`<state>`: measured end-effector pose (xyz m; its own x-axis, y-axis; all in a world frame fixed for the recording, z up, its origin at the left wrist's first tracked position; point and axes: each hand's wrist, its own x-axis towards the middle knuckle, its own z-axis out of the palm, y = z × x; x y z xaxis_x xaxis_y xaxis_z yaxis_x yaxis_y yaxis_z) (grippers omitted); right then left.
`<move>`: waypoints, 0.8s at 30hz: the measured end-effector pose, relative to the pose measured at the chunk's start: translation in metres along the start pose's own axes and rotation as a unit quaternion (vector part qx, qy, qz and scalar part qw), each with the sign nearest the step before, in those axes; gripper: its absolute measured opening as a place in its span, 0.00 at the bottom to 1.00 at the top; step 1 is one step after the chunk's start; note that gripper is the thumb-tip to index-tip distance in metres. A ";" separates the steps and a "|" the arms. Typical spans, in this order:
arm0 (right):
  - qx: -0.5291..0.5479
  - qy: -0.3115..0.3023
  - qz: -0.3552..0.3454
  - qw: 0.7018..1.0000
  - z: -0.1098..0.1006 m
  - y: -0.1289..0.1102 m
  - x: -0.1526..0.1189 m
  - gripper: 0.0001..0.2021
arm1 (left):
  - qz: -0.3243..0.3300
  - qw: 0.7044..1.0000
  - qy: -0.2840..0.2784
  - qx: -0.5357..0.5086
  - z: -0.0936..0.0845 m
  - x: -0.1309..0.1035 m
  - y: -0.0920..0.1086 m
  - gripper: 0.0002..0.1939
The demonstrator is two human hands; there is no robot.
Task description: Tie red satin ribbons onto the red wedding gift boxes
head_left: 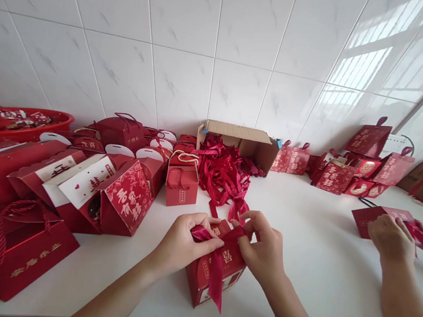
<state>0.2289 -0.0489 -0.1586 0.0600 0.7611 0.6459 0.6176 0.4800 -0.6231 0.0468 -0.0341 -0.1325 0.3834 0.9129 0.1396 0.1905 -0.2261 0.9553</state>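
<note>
A red gift box (196, 281) with gold characters stands near the front edge of the white table. Dark red ribbon (216, 277) lies across its top, one tail hanging down the front side. My left hand (188, 236) pinches a loop of the ribbon between thumb and fingers at the box's upper left. On the other side, my right hand (264, 247) has its fingers closed on another part of the same ribbon, above the box's top right. The fingers partly cover the box top and the ribbon's crossing.
Several red gift boxes (127, 199) crowd the left, before a red basin (63, 119). A cardboard box (237, 130) spills ribbons (221, 173) behind my hands. At right, another person's hands (392, 239) hold ribbon over a red box (362, 219); more boxes (335, 177) stand beyond.
</note>
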 end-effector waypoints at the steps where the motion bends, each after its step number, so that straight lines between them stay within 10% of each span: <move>1: -0.007 0.005 -0.002 1.000 0.001 0.000 -0.001 0.09 | 0.000 1.000 0.001 0.002 0.000 0.000 0.000 0.12; 16: -0.057 0.042 0.029 0.997 0.003 -0.003 -0.004 0.08 | 0.005 0.999 0.023 0.021 0.006 -0.004 0.001 0.10; 24: 0.082 -0.172 0.073 0.979 -0.013 0.001 0.005 0.03 | -0.038 0.998 -0.037 -0.032 -0.004 -0.003 0.015 0.09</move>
<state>0.2404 -0.0503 -0.1504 -0.1467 0.9153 0.3752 0.4866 0.3970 -0.7782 0.0447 -0.0392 -0.1181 0.4358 0.8987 0.0488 0.1645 -0.1329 0.9774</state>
